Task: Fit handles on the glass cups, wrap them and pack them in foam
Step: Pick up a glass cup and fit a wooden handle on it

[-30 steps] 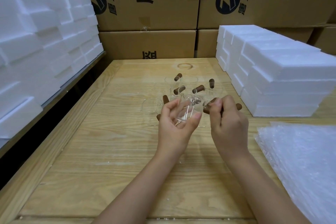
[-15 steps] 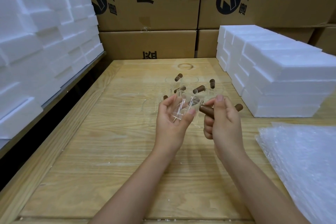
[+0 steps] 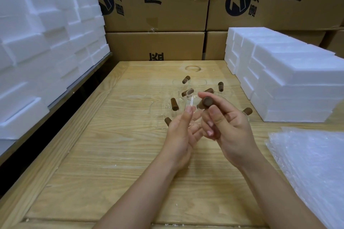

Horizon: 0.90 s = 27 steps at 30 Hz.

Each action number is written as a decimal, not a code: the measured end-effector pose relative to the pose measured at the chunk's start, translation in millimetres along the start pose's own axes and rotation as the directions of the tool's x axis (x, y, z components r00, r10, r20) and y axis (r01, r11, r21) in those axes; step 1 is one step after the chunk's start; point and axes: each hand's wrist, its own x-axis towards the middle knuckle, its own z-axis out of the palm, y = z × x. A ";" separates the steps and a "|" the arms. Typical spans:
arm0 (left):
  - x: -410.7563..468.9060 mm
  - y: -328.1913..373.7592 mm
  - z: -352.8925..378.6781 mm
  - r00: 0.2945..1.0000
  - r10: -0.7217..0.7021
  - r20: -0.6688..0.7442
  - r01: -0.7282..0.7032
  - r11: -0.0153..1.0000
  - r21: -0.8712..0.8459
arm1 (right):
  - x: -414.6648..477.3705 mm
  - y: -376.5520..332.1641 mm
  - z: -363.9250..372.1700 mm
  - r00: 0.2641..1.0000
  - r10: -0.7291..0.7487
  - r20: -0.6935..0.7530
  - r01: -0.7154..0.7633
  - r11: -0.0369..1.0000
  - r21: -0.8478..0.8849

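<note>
- Fitting a handle looked to be the step in hand: the left hand (image 3: 178, 135) cradled a clear glass cup (image 3: 191, 101) between raised thumb and curled fingers, above the middle of the pale wooden worktop (image 3: 115, 154).
- The right hand (image 3: 230, 128), at 3 o'clock of the left and almost touching it, pinched a brown cylindrical wooden handle (image 3: 205, 102) between thumb and forefinger, with its round end turned toward the camera.
- Whether that handle was already seated on the cup could not be told, because the glass was too clear to trace.
- At 12 o'clock of the hands, a cluster of other clear cups with brown handles (image 3: 187, 92) lay on the worktop, seemingly already fitted.
- Stacked white foam blocks (image 3: 290, 87) stood at 2 o'clock, loose sheets of clear bubble wrap (image 3: 307, 173) lay at 4 o'clock, and a second bank of white foam pieces (image 3: 37, 46) rose at 10 o'clock.
- The task seemed to be at an early stage, with no cup seen wrapped or bedded in foam.
- The next move would probably call for lining the handle up with the cup's side and pressing it straight home while the left hand braced the glass. Firm but gentle force would be needed, since thin glass could slip or crack.
</note>
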 end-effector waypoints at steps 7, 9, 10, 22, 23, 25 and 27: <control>-2.4 -6.6 3.8 0.998 0.004 -0.056 -0.002 1.000 0.025 | -2.4 8.0 -1.1 0.922 -0.359 -0.147 0.193 0.753 -0.629; -2.1 -7.2 5.6 0.994 0.054 -0.091 -0.050 0.998 0.044 | -1.7 12.2 -2.4 0.904 -0.366 -0.220 0.169 0.779 -0.604; -1.3 -7.5 5.2 0.990 0.090 -0.110 -0.083 0.995 0.059 | -0.5 14.6 -3.0 0.898 -0.352 -0.265 0.147 0.806 -0.573; -0.4 -0.4 -2.0 0.985 0.162 -0.060 -0.159 0.986 0.044 | 13.2 31.2 -10.7 0.873 -0.094 -0.478 0.067 0.995 -0.072; -0.8 0.9 -2.5 0.985 0.163 -0.055 -0.160 0.985 0.068 | 14.3 32.5 -11.5 0.873 -0.061 -0.484 0.052 0.998 -0.033; -0.6 1.3 -3.5 0.983 0.175 -0.061 -0.165 0.976 0.141 | 15.8 33.4 -11.9 0.869 -0.012 -0.495 0.034 0.999 0.036; -0.2 1.2 -4.8 0.977 0.207 -0.060 -0.189 0.957 0.218 | 16.6 31.5 -12.4 0.871 0.017 -0.492 0.020 0.997 0.070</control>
